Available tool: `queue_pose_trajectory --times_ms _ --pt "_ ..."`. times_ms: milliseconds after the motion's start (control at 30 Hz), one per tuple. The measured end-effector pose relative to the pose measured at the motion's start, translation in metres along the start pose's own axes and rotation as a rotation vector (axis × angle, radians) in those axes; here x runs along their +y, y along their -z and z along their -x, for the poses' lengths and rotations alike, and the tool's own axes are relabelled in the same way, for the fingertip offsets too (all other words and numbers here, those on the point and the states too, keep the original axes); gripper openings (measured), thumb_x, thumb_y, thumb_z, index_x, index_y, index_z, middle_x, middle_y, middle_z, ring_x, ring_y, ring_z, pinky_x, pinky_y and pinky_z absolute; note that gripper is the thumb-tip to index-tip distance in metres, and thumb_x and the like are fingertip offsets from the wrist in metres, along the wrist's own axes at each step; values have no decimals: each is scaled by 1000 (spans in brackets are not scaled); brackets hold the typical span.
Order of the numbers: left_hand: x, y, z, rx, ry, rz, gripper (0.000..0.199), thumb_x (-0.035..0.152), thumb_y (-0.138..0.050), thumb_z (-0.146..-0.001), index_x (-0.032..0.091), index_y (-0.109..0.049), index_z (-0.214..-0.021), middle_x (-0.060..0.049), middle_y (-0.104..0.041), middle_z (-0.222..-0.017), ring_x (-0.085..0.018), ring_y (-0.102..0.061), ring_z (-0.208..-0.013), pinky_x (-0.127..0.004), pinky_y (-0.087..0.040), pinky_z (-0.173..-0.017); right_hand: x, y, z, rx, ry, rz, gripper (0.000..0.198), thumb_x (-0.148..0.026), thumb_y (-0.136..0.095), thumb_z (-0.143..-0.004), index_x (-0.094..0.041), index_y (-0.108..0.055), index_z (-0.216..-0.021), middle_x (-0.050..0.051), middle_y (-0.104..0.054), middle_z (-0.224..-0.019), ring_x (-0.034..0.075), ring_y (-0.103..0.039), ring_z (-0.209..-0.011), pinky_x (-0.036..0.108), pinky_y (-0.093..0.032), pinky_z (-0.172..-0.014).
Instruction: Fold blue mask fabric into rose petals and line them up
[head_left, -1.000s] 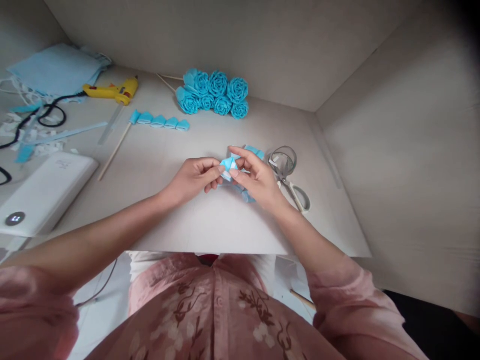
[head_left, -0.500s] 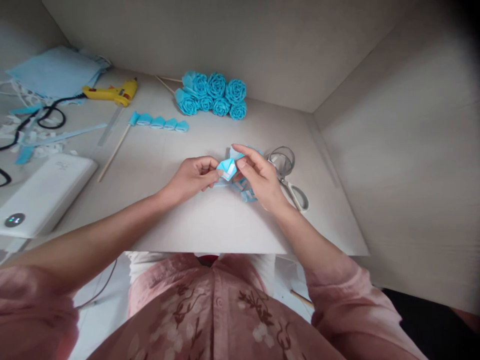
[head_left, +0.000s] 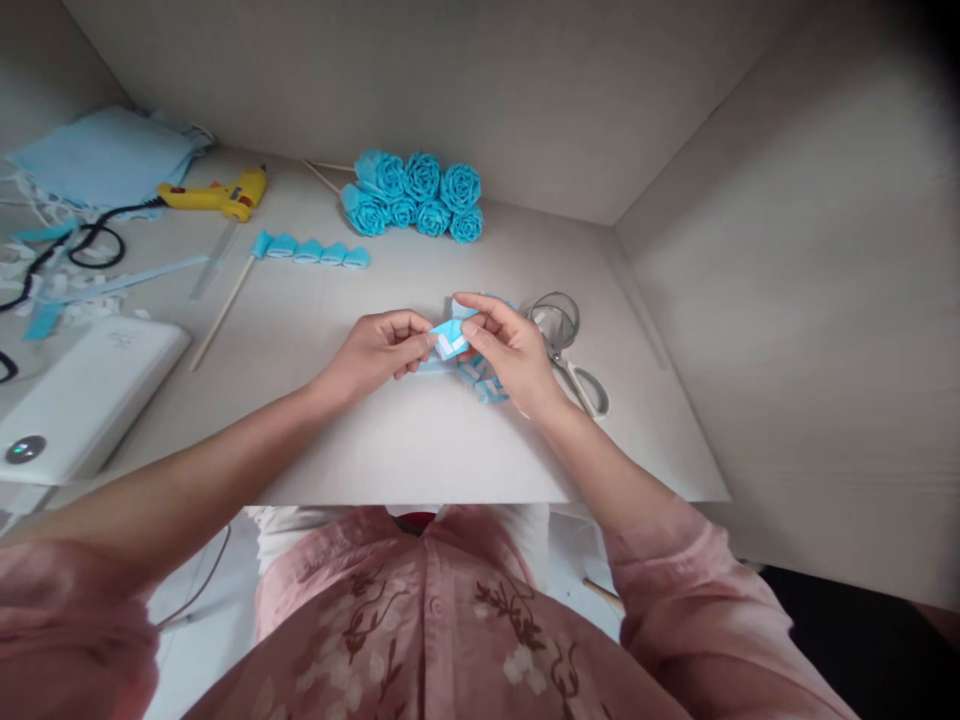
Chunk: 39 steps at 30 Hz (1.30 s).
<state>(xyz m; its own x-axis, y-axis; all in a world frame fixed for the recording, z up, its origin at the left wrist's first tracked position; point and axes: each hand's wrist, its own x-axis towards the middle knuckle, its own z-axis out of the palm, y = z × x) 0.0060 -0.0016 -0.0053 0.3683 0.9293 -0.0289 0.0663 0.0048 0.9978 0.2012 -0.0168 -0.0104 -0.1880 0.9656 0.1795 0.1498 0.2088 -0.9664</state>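
Between my two hands is a small folded blue piece point(head_left: 451, 340) with white tape-like strips on its face. The thumb and fingers of my left hand point(head_left: 386, 345) pinch its left side. My right hand point(head_left: 510, 345) pinches its right edge between thumb and fingers. Under and behind my right hand lie more folded blue pieces point(head_left: 491, 390), partly hidden. Just right of that hand are scissors point(head_left: 589, 390) with pale handles and a roll of clear tape point(head_left: 559, 320).
Blue rolled flowers point(head_left: 424, 195) lie at the back. Left of them are a stick point(head_left: 223, 310) with a blue folded strip point(head_left: 319, 250), a yellow glue gun point(head_left: 225, 195), stacked blue face masks point(head_left: 105, 150), scraps point(head_left: 105, 290) and a white power bank point(head_left: 94, 390). A wall point(head_left: 787, 300) stands at right.
My right thumb and fingers have closed onto the right edge of the folded blue piece, which has tilted slightly. The whole view has shifted a little.
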Motion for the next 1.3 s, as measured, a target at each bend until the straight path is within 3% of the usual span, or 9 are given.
queue_pose_trajectory --times_ms 100,333,533,767,867,1000,1167,1300 --pt "0 1 -1 32 7 28 25 38 -71 -75 15 -63 -77 1 -58 -63 -7 -49 -52 -17 -37 -44 0 1 -1 18 -15 -11 41 -47 -58 -93 -22 -61 -125 0 -65 -81 11 -61 -69 27 -56 -68" --pt "-1 -1 -1 -28 -8 -75 27 42 -70 -75 16 -63 -75 1 -57 -61 -7 -46 -51 -18 -35 -45 5 0 -3 -77 57 22 47 -42 -66 -87 -22 -58 -128 2 -65 -93 11 -59 -75 24 -51 -65" --pt "-4 0 -1 -68 -52 -149 26 41 -69 -77 16 -64 -73 3 -55 -59 -7 -44 -51 -18 -34 -47 8 -1 -4 -27 72 25 43 -36 -68 -85 -22 -60 -126 0 -64 -86 10 -56 -69 22 -48 -61" --pt "-6 1 -3 -29 -57 -167 22 37 -70 -75 16 -63 -71 5 -51 -54 -6 -39 -48 -19 -30 -47 3 2 -2 20 30 -1 40 -47 -56 -94 -24 -59 -127 3 -69 -92 11 -60 -69 24 -52 -62" --pt "-6 -1 -3 -34 -55 -168 24 38 -70 -74 16 -62 -69 5 -49 -54 -6 -38 -49 -20 -30 -47 4 2 -3 -29 47 -7 46 -50 -57 -93 -24 -56 -131 4 -70 -98 11 -61 -74 25 -53 -65" --pt "-7 -3 -1 -62 -83 -164 25 39 -69 -74 15 -63 -70 3 -51 -59 -7 -42 -54 -20 -31 -51 7 1 -5 -95 67 13 53 -48 -70 -84 -21 -58 -128 0 -65 -85 10 -58 -70 22 -49 -62" --pt "-8 -3 -2 -56 -104 -150 24 37 -69 -73 14 -63 -70 4 -51 -59 -7 -41 -54 -20 -30 -51 6 3 -3 -20 5 -18 46 -48 -64 -89 -23 -59 -127 -1 -64 -81 10 -56 -64 22 -47 -57" --pt "-6 -2 -3 8 -79 -126 23 37 -68 -74 15 -62 -71 5 -50 -54 -6 -40 -49 -20 -31 -47 3 7 -4 -23 -25 -70 48 -51 -59 -91 -23 -57 -130 -1 -62 -78 11 -60 -68 24 -52 -64"
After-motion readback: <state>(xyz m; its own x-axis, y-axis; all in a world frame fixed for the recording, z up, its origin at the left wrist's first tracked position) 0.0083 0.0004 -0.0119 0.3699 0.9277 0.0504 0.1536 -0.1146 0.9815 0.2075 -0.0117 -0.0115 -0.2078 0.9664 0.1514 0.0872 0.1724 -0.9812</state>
